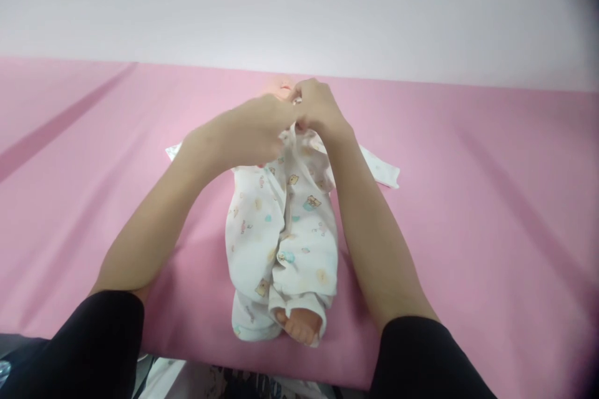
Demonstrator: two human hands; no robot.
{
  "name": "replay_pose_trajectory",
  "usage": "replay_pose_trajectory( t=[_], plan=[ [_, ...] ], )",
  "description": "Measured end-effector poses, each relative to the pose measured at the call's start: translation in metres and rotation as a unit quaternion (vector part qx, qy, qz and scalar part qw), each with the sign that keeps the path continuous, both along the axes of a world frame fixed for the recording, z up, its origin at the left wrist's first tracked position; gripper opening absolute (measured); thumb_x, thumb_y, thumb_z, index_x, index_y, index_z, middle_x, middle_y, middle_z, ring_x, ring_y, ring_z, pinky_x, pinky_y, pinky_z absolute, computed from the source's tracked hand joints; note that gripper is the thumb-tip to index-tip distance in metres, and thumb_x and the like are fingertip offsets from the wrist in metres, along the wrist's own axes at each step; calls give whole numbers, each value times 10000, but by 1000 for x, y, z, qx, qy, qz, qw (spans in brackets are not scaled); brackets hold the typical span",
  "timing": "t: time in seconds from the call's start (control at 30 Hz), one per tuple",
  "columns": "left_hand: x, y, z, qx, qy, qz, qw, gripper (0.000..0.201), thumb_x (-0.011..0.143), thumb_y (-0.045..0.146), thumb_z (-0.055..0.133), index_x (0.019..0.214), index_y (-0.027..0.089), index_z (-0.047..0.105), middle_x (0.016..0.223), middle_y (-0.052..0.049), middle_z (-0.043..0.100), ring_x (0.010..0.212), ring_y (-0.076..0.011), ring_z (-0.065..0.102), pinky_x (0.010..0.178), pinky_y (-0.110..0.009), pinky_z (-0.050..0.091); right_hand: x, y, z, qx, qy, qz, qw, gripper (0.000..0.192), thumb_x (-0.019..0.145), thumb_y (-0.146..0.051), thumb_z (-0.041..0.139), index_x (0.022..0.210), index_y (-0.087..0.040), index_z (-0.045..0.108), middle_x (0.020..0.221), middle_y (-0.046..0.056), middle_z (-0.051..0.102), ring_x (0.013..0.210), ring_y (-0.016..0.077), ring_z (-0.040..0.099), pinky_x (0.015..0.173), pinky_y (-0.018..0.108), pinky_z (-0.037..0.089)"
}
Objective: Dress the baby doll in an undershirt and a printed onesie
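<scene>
Surface: pink sheet [468, 212] under a pale wall
Doll [281, 230]: frame centre; long axis runs away from camera, foot [302, 326] nearest
Romper [262, 243]: collar at far end, under both hands
Left hand [255, 131]: fingers pinched on collar
Right hand [318, 106]: pinched on collar too; touching left

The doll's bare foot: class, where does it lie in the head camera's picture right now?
The doll's bare foot pokes from the printed white romper low in the centre of the head view, on the pink sheet, between the person's forearms.

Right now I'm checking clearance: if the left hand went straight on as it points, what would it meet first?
The right hand, already touching the left hand at the doll's collar.
</scene>
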State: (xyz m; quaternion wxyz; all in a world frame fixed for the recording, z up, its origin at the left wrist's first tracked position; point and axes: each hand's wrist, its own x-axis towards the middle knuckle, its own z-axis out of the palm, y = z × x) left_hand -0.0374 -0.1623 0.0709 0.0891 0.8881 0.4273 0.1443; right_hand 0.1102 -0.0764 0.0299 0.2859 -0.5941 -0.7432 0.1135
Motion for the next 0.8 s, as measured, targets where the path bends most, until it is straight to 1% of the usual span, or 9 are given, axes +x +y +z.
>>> replay_pose_trajectory(
  t=[0.07, 0.1, 0.13, 0.27, 0.33, 0.43, 0.57, 0.67, 0.8],
  plan=[
    [4, 16, -11, -21, -16, -81, 996, 279, 757, 109, 567, 962, 254, 689, 974, 22, 674, 895, -187, 628, 781, -275, 477, -1, -1, 2, -22, -23, -10, 999, 168, 693, 1, 554, 646, -158, 533, 755, 68, 609, 904, 259, 630, 834, 337, 498],
    [5, 25, -16, -22, -31, -96, 995, 230, 780, 148, 574, 952, 245, 692, 997, 20, 677, 916, -182, 626, 808, -276, 481, -1, -1, 2, -29, -28, -14, 999, 168, 698, -6, 556, 632, -157, 528, 740, 70, 605, 892, 259, 634, 825, 331, 499],
    [5, 33, -22, -17, -69, -81, 994, 192, 796, 173, 572, 932, 233, 693, 1005, 12, 680, 914, -178, 628, 823, -280, 486, -1, 0, 2, -31, -27, -15, 999, 170, 708, -18, 556, 616, -157, 525, 716, 70, 600, 871, 259, 639, 812, 330, 503],
    [5, 64, -46, 79, -189, 101, 973, 242, 822, 134, 490, 979, 208, 659, 1073, -55, 665, 954, -206, 620, 871, -340, 493, 1, 8, -7, -32, 23, -15, 999, 109, 728, -47, 580, 693, -148, 603, 646, 56, 591, 768, 254, 648, 752, 379, 532],
    [6, 76, -59, 107, -172, 185, 962, 276, 818, 126, 487, 1032, 196, 646, 1116, -94, 647, 1030, -247, 598, 922, -388, 473, 2, 14, -13, -51, 54, -22, 997, 121, 732, -61, 593, 804, -143, 645, 651, 55, 604, 713, 257, 653, 711, 411, 543],
    [12, 88, -71, 82, -105, 227, 965, 293, 854, 177, 466, 1089, 171, 641, 1161, -140, 619, 1069, -291, 581, 952, -434, 447, 3, 20, -19, -79, 81, -12, 993, 169, 753, -111, 604, 907, -144, 666, 662, 65, 626, 658, 265, 656, 667, 437, 550],
    [18, 97, -73, 78, -86, 222, 968, 277, 901, 244, 425, 1025, 173, 663, 1156, -147, 611, 1053, -300, 577, 948, -438, 435, 6, 22, -20, -89, 112, -8, 990, 172, 785, -186, 627, 949, -150, 663, 651, 65, 632, 582, 241, 642, 613, 425, 557],
    [22, 102, -70, 77, -96, 214, 969, 244, 894, 231, 434, 954, 182, 666, 1088, -135, 634, 1058, -299, 570, 950, -428, 430, 5, 22, -20, -84, 114, -27, 990, 101, 820, -230, 616, 861, -153, 668, 615, 60, 619, 551, 222, 629, 610, 417, 562],
    [28, 107, -70, 56, -138, 209, 966, 203, 882, 215, 466, 971, 193, 647, 1058, -118, 650, 1102, -297, 557, 970, -422, 418, 0, 26, -22, -33, 112, -46, 992, 115, 813, -151, 588, 757, -149, 688, 616, 65, 630, 650, 233, 657, 694, 380, 563]
  ],
)
